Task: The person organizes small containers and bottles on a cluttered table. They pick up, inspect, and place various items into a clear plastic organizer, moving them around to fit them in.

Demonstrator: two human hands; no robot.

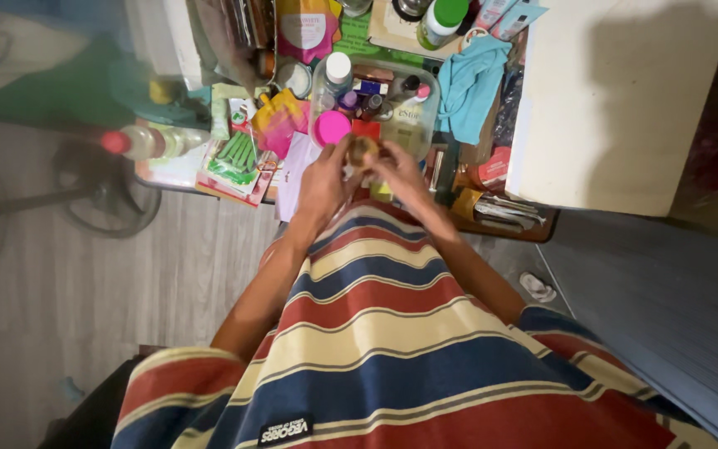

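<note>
Both hands meet over the near edge of a crowded desk (508, 223), above a striped shirt (392, 349). The left hand (323, 185) and the right hand (402, 176) close their fingers (338, 158) from either side on a small round brownish object (363, 150), which sits between the fingertips of both hands; it is too blurred to tell what it is.

Just beyond the fingers stands a clear plastic box (413, 125) holding small bottles, and a bright pink round lid (331, 128) lies right above the left fingertips. Beyond the right fingers and a little outward hangs a crumpled blue cloth (469, 83). Outward from the left fingers lie a packet of green sticks (237, 156) and, further off, a clear bottle with a red cap (139, 141) on its side. Well beyond the fingers stands a white bottle with a green cap (440, 21). Outward of the right hand a large pale board (617, 100) covers the desk's far end.
</note>
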